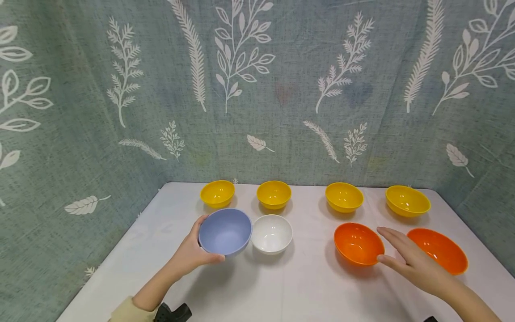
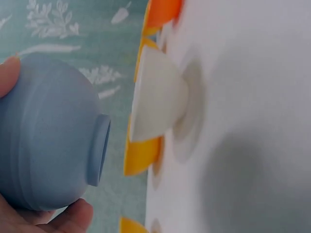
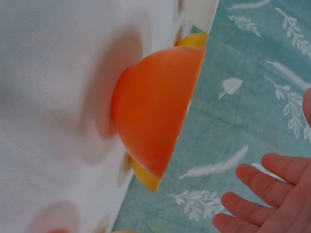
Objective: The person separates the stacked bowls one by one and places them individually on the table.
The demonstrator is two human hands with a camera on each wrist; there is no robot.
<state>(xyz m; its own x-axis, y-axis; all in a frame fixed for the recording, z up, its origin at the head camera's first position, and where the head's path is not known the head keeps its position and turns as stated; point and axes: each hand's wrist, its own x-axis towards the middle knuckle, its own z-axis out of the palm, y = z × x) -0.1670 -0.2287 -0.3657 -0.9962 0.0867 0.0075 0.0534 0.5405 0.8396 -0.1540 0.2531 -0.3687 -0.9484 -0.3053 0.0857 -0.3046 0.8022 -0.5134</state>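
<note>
My left hand (image 1: 192, 253) grips a pale blue bowl (image 1: 225, 231), lifted off the white table (image 1: 281, 286) beside a white bowl (image 1: 271, 233). In the left wrist view the blue bowl (image 2: 48, 133) is seen from its underside with fingers (image 2: 73, 216) curled round it, and the white bowl (image 2: 158, 97) stands behind. My right hand (image 1: 406, 261) hovers open, fingers straight, just right of an orange bowl (image 1: 358, 243), apparently not touching it. The right wrist view shows that orange bowl (image 3: 155, 109) and my straight fingers (image 3: 257, 189) apart from it.
A second orange bowl (image 1: 438, 250) stands right of my right hand. Several yellow bowls line the back of the table, among them the leftmost yellow bowl (image 1: 217, 193) and the rightmost yellow bowl (image 1: 407, 201). A leaf-patterned teal cloth (image 1: 257, 89) walls in the table on three sides.
</note>
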